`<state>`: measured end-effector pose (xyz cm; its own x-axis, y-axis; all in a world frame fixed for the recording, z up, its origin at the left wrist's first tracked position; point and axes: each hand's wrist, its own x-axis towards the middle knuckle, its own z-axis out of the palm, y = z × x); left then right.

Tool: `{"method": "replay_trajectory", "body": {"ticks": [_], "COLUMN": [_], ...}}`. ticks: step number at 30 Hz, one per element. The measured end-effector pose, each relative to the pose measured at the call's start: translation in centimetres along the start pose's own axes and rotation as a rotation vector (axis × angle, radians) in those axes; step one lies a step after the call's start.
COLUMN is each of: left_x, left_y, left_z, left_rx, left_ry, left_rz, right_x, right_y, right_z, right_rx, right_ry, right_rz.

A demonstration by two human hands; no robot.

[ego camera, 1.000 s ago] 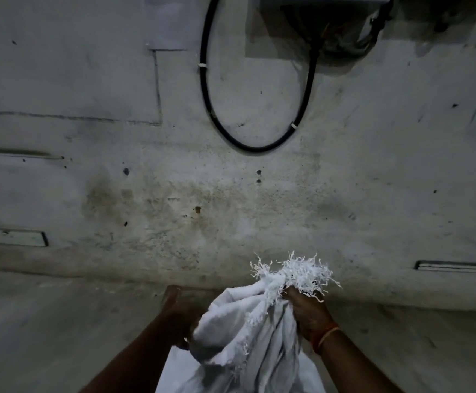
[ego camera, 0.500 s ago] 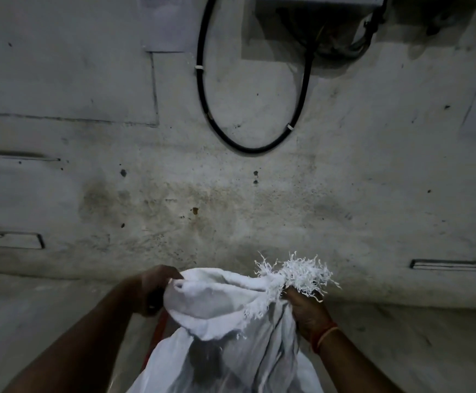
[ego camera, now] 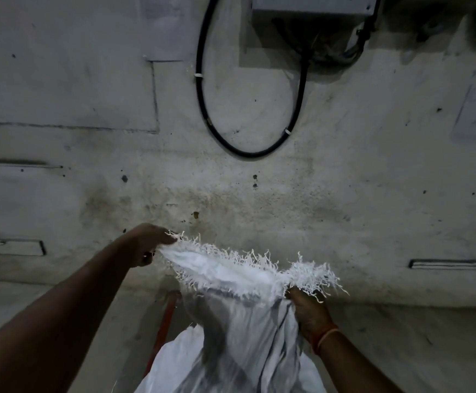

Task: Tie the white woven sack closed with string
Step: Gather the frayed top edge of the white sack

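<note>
Both hands have a grip on the sack's frayed top edge. At the left of the frame, the left hand (ego camera: 148, 245) pinches one end of the edge, with its fingers curled round the cloth. Lower down and to the right, the right hand (ego camera: 312, 316) is curled tight round a bunch of the same edge, and white threads stick out above it. A thin orange band sits on that wrist.

Low in the middle of the frame hangs the white woven sack (ego camera: 239, 344). Its mouth is pulled wide between the two hands, and its body drops out of the bottom of the frame. No string can be seen for sure. Just left of the sack stands a thin red thing (ego camera: 165, 319), but it is too dark to tell what it is.

I think the step now is to gather the mouth into one neck. To do it well, bring the left end over to the right hand, folding the edge in small pleats. Squeeze all of it in one fist, a bit below the fringe. Leave some cloth above the fist, so a string has a place to bite and cannot slip off. Keep the loose threads out of the knot.
</note>
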<state>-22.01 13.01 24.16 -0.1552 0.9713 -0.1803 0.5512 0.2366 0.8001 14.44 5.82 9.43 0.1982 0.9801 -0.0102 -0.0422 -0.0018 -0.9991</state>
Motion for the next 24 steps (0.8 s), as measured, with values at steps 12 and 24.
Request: {"method": "replay_trajectory", "body": {"ticks": [12,24], "left_x": [-2.1,-0.5], "left_y": [3.1,4.7], "left_z": [1.9,3.0], "left_rx": [0.477,0.332], "left_ry": [0.345,0.415], "left_rz": [0.419,0.491], "right_x": [-1.8,-0.9], "right_y": [-3.9,-3.3], "right_z": [0.9,5.4], "right_rx": [-0.429,0.059], "right_ry": [-0.281,0.009], "right_rz": [-0.255,-0.017]}}
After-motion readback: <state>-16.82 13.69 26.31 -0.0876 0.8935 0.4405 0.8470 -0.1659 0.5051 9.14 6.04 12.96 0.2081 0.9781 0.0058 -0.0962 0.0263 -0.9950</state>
